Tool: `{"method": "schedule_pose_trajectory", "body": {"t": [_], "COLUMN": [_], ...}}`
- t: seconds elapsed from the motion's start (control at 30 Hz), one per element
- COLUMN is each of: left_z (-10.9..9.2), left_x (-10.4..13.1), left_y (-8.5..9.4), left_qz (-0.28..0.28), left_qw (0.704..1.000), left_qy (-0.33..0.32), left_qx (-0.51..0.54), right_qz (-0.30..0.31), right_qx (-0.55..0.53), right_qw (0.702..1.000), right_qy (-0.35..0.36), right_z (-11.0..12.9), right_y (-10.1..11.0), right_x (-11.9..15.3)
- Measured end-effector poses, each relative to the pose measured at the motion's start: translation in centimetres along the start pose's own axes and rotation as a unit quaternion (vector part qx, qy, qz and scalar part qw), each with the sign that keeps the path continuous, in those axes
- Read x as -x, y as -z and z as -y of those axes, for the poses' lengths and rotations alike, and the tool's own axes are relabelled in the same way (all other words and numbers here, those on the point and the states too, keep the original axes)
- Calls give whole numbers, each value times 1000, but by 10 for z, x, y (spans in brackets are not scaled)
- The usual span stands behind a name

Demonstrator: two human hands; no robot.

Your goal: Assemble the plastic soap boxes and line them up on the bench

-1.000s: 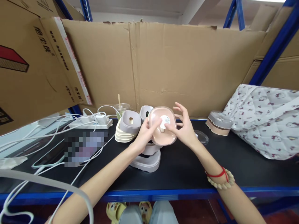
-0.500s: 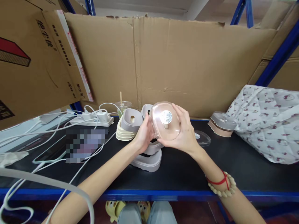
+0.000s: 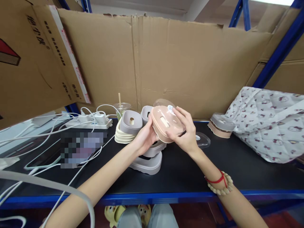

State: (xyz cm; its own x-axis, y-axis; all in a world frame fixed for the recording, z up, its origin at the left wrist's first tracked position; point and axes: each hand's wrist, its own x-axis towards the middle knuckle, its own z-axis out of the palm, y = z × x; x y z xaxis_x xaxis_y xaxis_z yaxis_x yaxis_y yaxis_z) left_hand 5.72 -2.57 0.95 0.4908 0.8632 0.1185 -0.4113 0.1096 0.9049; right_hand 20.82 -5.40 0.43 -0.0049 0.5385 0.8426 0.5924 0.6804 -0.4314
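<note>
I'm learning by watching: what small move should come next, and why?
Probably the right hand should lift the clear, rounded plastic lid away while the left hand steadies the pink, rounded plastic base: the lid sits askew on the base, the right hand is on it, and a similar clear plastic lid lies on the black tabletop.

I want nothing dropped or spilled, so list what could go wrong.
The clear cover, askew over the pink piece, might slip from the right hand. The grey pieces near the left hand could get knocked. The cup behind the cream stack might tip if bumped.
</note>
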Motion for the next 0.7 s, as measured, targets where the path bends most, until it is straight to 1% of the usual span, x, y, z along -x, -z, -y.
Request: {"method": "schedule_pose_trajectory", "body": {"t": [0.1,0.3,0.43,0.57,0.7], "left_z": [-2,-11,-12,-11,-11], "left_x": [0,4,5,4,4], "left_y": [0,-6,-8,-6,-4], "left_qz": [-17,-28,-28,-25,-40], "left_qw": [1000,998,996,996,997], "left_qy": [10,24,26,23,18], "left_qx": [10,57,82,77,61], "right_qz": [3,14,32,51,55], "right_qx": [-5,19,14,20,11], "right_qw": [1000,999,998,997,997], "right_qy": [17,42,56,62,60], "right_z": [-1,-6,-10,-11,-10], "right_y": [1,0,1,2,2], "right_x": [-1,-3,-4,-4,-4]}}
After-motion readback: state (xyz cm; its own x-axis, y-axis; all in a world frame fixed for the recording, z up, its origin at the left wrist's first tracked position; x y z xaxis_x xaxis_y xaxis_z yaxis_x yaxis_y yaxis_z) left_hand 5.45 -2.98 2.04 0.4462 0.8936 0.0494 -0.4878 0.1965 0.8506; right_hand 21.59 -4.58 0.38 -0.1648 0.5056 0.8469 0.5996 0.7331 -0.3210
